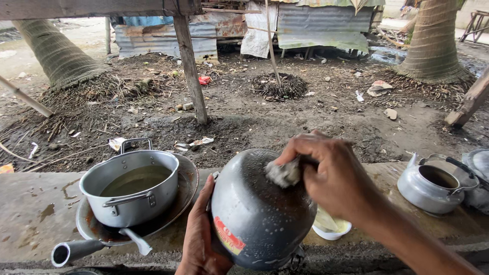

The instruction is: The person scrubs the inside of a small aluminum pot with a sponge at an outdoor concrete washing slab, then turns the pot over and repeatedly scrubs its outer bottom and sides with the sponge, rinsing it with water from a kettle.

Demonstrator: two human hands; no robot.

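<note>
On the concrete bench (30,203), at about nine o'clock from the centre of the view, a grey metal pot (131,188) with two loop handles stands upright, partly filled with murky water, inside a shallow rusty frying pan (186,191) whose hollow handle (76,250) points toward eight o'clock. Just right of it, the left hand (199,239) comes up from six o'clock and clamps the rim of a dark, soot-stained aluminium pot (257,214), which is turned over so its rounded bottom faces up and toward the camera; the fingers wrap behind the rim and the thumb side shows along the pot's left edge. A red and yellow label sits on the pot's lower side, near the left hand. At twelve o'clock on the pot's bottom, the right hand (328,175) presses down, its grip closed tight on a small grey scouring pad (283,173) that touches the wet, soapy metal. Below the right wrist, at about four o'clock from the pot, a small white bowl (331,230) holding something pale yellow rests on the bench. Farther right, at three o'clock, a lidless aluminium kettle (430,188) stands upright, well apart from both hands. Beyond the bench lie dark muddy ground, a wooden post (189,61) and palm trunks.
</note>
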